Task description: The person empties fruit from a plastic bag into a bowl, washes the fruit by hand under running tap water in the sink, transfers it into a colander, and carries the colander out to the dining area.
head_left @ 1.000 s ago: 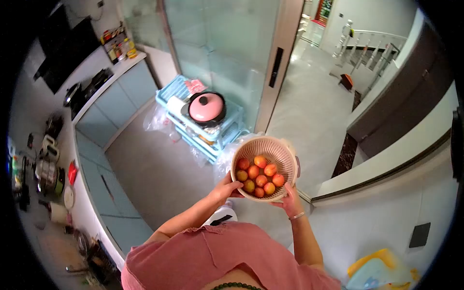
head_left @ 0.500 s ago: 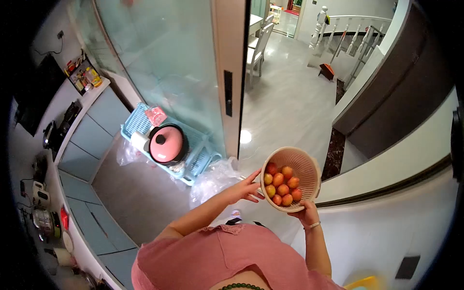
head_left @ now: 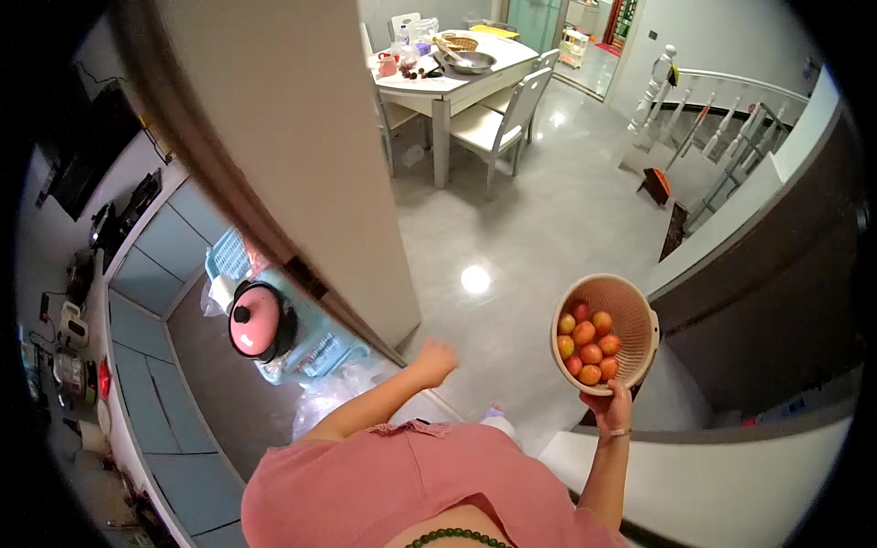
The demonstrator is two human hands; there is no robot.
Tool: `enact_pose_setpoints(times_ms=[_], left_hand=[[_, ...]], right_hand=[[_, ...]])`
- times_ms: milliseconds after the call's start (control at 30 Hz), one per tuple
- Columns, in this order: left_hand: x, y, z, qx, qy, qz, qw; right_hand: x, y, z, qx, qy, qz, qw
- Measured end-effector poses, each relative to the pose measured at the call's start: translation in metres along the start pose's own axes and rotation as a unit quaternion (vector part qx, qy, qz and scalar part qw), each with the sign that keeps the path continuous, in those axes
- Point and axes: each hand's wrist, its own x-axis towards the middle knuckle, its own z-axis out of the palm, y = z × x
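Note:
My right hand (head_left: 607, 406) grips the lower rim of a beige plastic colander basket (head_left: 637, 329), thumb over the edge. Inside the tilted basket lie several round red-and-yellow fruits (head_left: 585, 334) that look like plums, gathered toward its left side. My left hand (head_left: 437, 362) is apart from the basket, nearest to the end of the wall at the doorway. Motion blurs its fingers, so how they are held does not show clearly.
A dining table (head_left: 438, 82) with bowls stands ahead, with a white chair (head_left: 502, 119) beside it. A broom and dustpan (head_left: 654, 184) are near the stair railing. Left of the doorway wall (head_left: 301, 137), a pink-lidded pot (head_left: 260, 321) sits on a blue rack (head_left: 329, 352).
My view has moved forward through the doorway, bringing the dining table into sight. My left hand has come away from the basket's left side. The basket stays in my right hand.

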Motion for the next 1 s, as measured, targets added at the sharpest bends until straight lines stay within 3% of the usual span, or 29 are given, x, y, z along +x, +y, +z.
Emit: enact_pose_setpoints(times_ms=[33,67,167,200,233,300,433,667,733,967,1000], left_hand=[[0.013,-0.006,0.002,-0.19,0.009,0.048,0.981],[0.026,-0.012,0.0,-0.371,0.02,0.095,0.923],[0.044,-0.02,-0.017,-0.464,0.079,0.088,0.878],[0.044,-0.023,-0.031,-0.355,0.127,0.049,0.925],[0.049,-0.029,-0.038,-0.361,0.132,0.043,0.922],[0.06,-0.044,-0.051,-0.271,0.228,-0.03,0.935],[0.084,-0.076,-0.1,-0.383,0.235,-0.069,0.891],[0.203,-0.193,-0.157,-0.372,0.288,-0.114,0.875],[0.225,-0.22,-0.191,-0.373,0.371,-0.121,0.842],[0.239,-0.281,-0.255,-0.432,0.411,-0.191,0.78],[0.231,-0.284,-0.258,-0.452,0.397,-0.237,0.763]], right_hand=[[0.025,-0.017,0.002,-0.008,-0.005,0.008,1.0],[0.053,-0.033,0.003,-0.012,-0.028,0.014,0.999],[0.126,-0.079,0.026,-0.015,-0.082,0.03,0.996],[0.156,-0.091,0.033,-0.02,-0.114,0.022,0.993],[0.185,-0.1,0.04,-0.026,-0.125,0.031,0.991],[0.24,-0.121,0.067,-0.016,-0.173,0.055,0.983],[0.341,-0.141,0.128,-0.035,-0.227,0.085,0.97],[0.5,-0.143,0.277,-0.05,-0.286,0.122,0.949],[0.558,-0.141,0.323,-0.066,-0.31,0.156,0.936],[0.722,-0.119,0.496,-0.045,-0.312,0.228,0.921],[0.757,-0.107,0.515,-0.049,-0.356,0.234,0.904]])
